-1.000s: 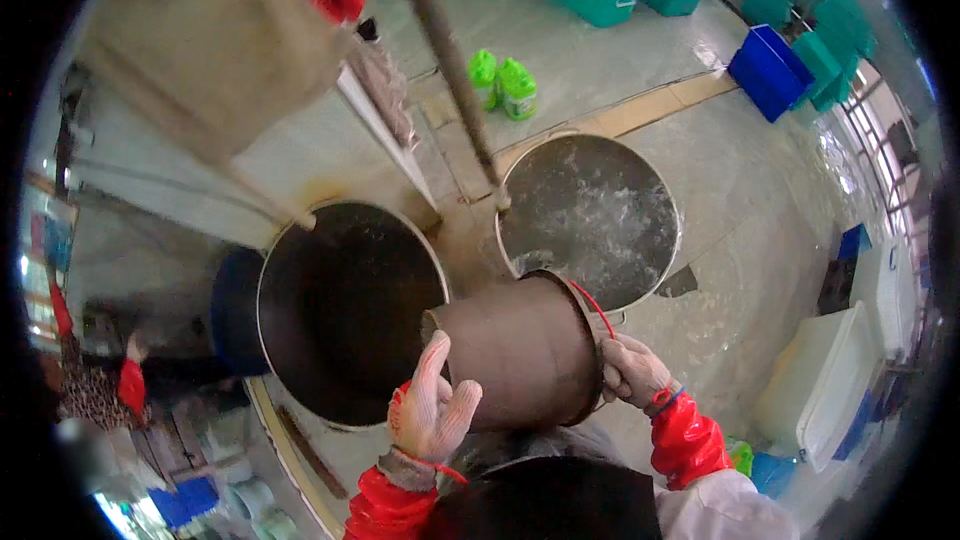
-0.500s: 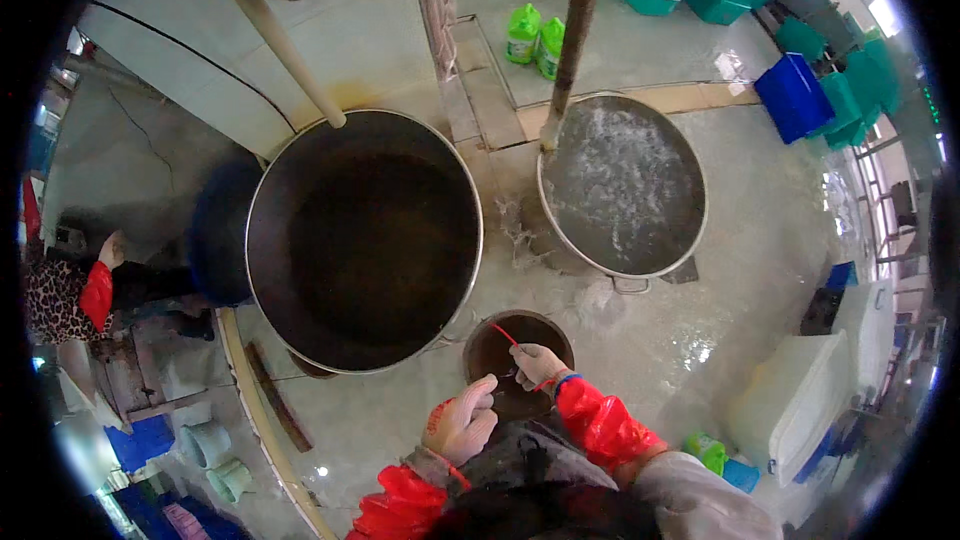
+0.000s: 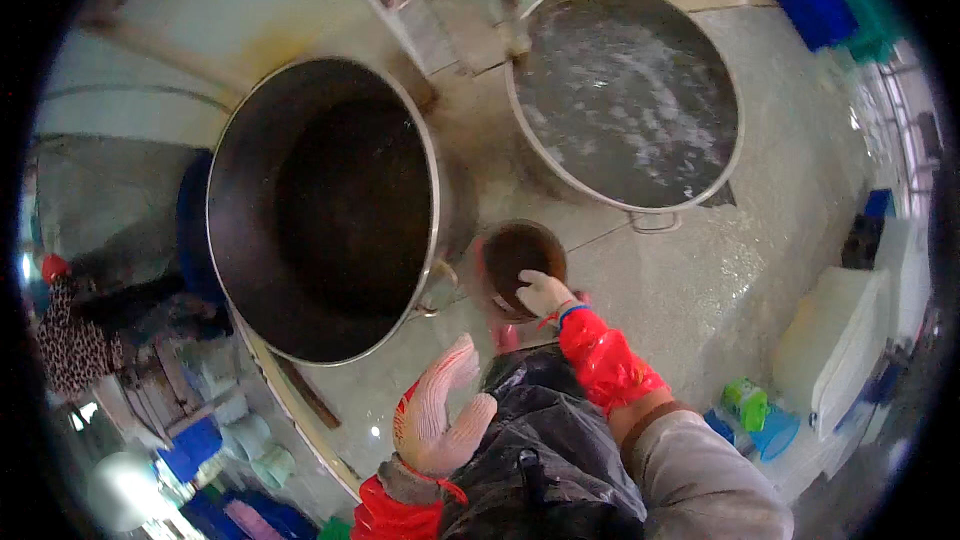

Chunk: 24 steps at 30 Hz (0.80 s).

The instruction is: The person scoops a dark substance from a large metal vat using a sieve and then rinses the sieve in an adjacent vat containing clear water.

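Note:
My left hand [image 3: 440, 415], in a white knit glove, is held up in front of my dark apron [image 3: 545, 430]. Its palm is empty, the thumb spread away from the fingers. My right hand [image 3: 545, 294], gloved too, is over the near right rim of a small brown bucket [image 3: 512, 312]. Its fingers are curled in, and whatever they may hold cannot be made out. A blurred reddish streak [image 3: 481, 262] lies along the bucket's left rim; its kind is unclear. Red sleeve covers show on my forearms.
A large metal pot [image 3: 436, 230] with a dark inside stands left. Another pot [image 3: 655, 209], full of churning water, is at the far right. White bins [image 3: 835, 345] and a green jug [image 3: 745, 403] lie right. A person in leopard-print clothing [image 3: 72, 345] is far left.
My view has shifted, with the pots now higher. My left hand has drawn apart from the right and opened. The thin red stick in my right hand no longer shows there.

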Each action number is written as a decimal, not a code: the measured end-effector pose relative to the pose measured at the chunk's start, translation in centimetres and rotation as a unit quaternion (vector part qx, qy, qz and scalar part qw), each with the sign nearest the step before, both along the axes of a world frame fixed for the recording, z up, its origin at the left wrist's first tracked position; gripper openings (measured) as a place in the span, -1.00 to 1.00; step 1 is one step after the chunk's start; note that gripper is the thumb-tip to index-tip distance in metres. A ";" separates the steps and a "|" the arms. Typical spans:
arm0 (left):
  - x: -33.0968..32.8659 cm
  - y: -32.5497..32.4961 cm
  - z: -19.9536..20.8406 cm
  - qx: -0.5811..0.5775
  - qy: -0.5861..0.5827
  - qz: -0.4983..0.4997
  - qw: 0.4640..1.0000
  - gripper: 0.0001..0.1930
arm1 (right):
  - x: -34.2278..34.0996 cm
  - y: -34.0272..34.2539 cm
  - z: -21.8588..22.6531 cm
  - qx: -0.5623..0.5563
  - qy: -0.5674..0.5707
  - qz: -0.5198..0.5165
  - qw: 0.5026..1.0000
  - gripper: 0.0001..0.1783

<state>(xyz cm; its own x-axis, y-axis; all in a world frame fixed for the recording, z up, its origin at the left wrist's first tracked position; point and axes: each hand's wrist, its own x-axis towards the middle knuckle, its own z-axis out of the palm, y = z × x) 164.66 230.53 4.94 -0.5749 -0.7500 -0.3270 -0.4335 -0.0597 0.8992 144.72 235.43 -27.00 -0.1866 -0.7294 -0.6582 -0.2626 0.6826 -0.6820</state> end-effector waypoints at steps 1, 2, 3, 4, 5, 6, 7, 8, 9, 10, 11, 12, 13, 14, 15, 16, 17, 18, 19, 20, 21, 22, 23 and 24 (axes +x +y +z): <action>-1.1 0.4 1.4 -0.038 0.013 -0.030 0.999 -0.38 | 0.1 0.0 3.3 -0.013 -0.018 0.004 1.000 -0.46; -1.9 0.5 2.5 -0.078 0.025 -0.052 0.995 -0.41 | 0.2 -0.1 9.0 -0.025 0.009 0.109 0.994 -0.49; -6.5 0.6 4.7 -0.088 0.069 -0.138 0.984 -0.42 | 0.0 6.0 1.2 -0.085 -0.168 -0.158 0.969 -0.55; -8.7 1.1 6.6 -0.100 0.087 -0.177 0.975 -0.44 | -0.7 7.7 1.4 -0.115 -0.009 -0.031 0.993 -0.56; -10.6 1.3 9.0 -0.114 0.105 -0.208 0.966 -0.45 | -1.6 9.8 3.9 -0.121 -0.039 -0.063 0.990 -0.56; -12.6 2.0 12.1 -0.104 0.144 -0.234 0.956 -0.45 | -2.4 11.6 6.1 -0.127 -0.067 -0.096 0.985 -0.56; -14.9 3.0 15.7 -0.093 0.184 -0.259 0.944 -0.43 | -3.0 14.5 6.4 -0.107 -0.033 -0.118 0.987 -0.54; -17.3 4.2 18.6 -0.084 0.225 -0.291 0.926 -0.41 | -3.7 17.8 6.3 -0.088 0.002 -0.148 0.985 -0.52; -19.3 5.3 20.8 -0.083 0.265 -0.311 0.909 -0.39 | -4.2 20.9 6.2 -0.072 0.033 -0.174 0.982 -0.49; -21.0 6.9 22.2 -0.076 0.299 -0.331 0.892 -0.38 | -5.8 24.7 5.9 -0.072 0.004 -0.203 0.976 -0.50; -23.0 8.7 23.0 -0.062 0.332 -0.359 0.870 -0.36 | -6.3 29.6 4.6 -0.039 0.073 -0.252 0.964 -0.50; -24.2 10.1 23.6 -0.056 0.350 -0.371 0.859 -0.35 | -6.7 32.6 4.4 0.017 -0.006 -0.328 0.944 -0.49; -25.7 11.6 24.1 -0.043 0.365 -0.390 0.844 -0.33 | -7.9 35.6 9.3 0.090 -0.014 -0.336 0.937 -0.45; -27.3 13.1 24.8 -0.029 0.384 -0.409 0.827 -0.31 | -7.5 41.3 1.6 0.034 0.145 -0.318 0.936 -0.45; -28.6 14.7 24.6 -0.020 0.390 -0.423 0.818 -0.30 | -7.6 44.6 1.6 0.015 0.025 -0.460 0.888 -0.46; -29.7 15.8 25.0 -0.012 0.399 -0.434 0.808 -0.28 | -8.0 47.7 1.4 0.002 0.038 -0.479 0.877 -0.48; -30.6 16.9 25.5 -0.005 0.407 -0.444 0.798 -0.26 | -8.5 50.7 1.2 -0.014 0.050 -0.497 0.866 -0.50; -31.6 18.0 25.8 0.008 0.419 -0.456 0.785 -0.25 | -8.7 54.2 0.0 -0.001 0.198 -0.404 0.893 -0.52; -32.7 19.4 25.3 0.025 0.424 -0.469 0.775 -0.23 | -8.4 56.4 0.3 -0.013 0.121 -0.520 0.846 -0.52; -33.7 20.9 25.0 0.040 0.427 -0.482 0.764 -0.21 | -8.0 58.4 0.6 -0.029 0.043 -0.622 0.781 -0.51; -34.9 22.1 24.8 0.049 0.429 -0.489 0.758 -0.19 | -7.5 60.1 1.4 -0.045 -0.040 -0.706 0.706 -0.51; -35.3 23.1 25.6 0.026 0.422 -0.484 0.766 -0.18 | -8.9 57.9 3.7 -0.038 -0.190 -0.781 0.594 -0.47; -37.0 24.2 25.9 0.056 0.437 -0.497 0.748 -0.16 | -8.0 62.1 2.1 0.055 -0.023 -0.650 0.758 -0.48; -38.8 25.4 26.2 0.085 0.452 -0.506 0.729 -0.14 | -7.1 66.1 0.9 0.159 0.135 -0.463 0.861 -0.48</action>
